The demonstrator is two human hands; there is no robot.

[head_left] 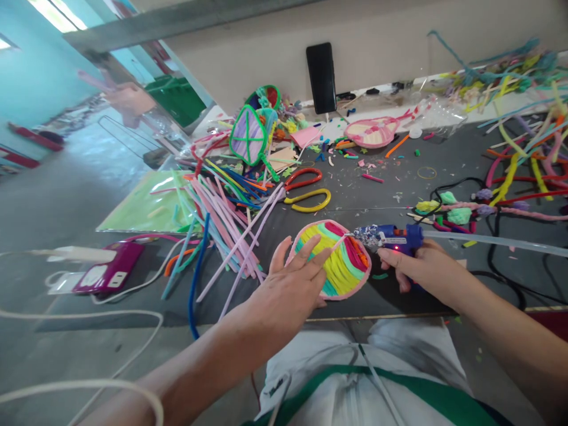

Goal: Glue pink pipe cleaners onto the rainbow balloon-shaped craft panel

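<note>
A round striped craft piece [339, 266] in yellow, pink, orange and mint, with a light pink rim, is at the table's front edge. My left hand [295, 275] rests over its left part with fingers spread, the index fingertip near a thin pink strip; the thumb lies mostly under or behind the hand. My right hand [415, 263] is wrapped round a blue glue gun [388, 236] with a clear glue stick in its back. The gun's nozzle points left, at the piece's upper edge beside the pink strip.
Pipe cleaners [226, 222] lie in a bundle left of the piece, near red-and-yellow-handled scissors [308, 189]. A phone [322, 77] leans at the back. Colourful strands [528, 171] cover the right side. A purple power bank [109, 269] with cables lies left.
</note>
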